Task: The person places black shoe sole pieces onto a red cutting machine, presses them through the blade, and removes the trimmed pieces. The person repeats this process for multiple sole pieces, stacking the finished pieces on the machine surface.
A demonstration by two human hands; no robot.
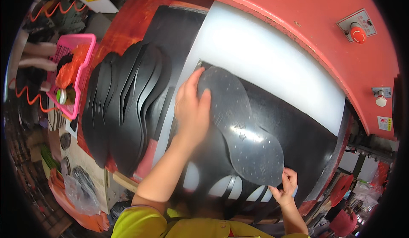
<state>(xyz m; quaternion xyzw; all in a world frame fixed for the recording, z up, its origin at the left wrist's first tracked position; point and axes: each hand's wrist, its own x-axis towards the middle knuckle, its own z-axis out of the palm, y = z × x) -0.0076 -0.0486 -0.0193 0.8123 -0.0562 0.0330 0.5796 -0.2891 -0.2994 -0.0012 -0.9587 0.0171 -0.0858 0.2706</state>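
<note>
A shoe-sole-shaped cutting die with a clear, dotted plate lies on a black sheet spread over the white cutting board. My left hand presses flat on the die's far, narrow end. My right hand pinches the die's wide near end at its edge. The black sheet near me shows several sole-shaped cut-outs with white showing through.
A fanned stack of black cut soles lies to the left on a red table. A pink basket with an orange bag stands further left. The red press head with a red stop button arches over the board.
</note>
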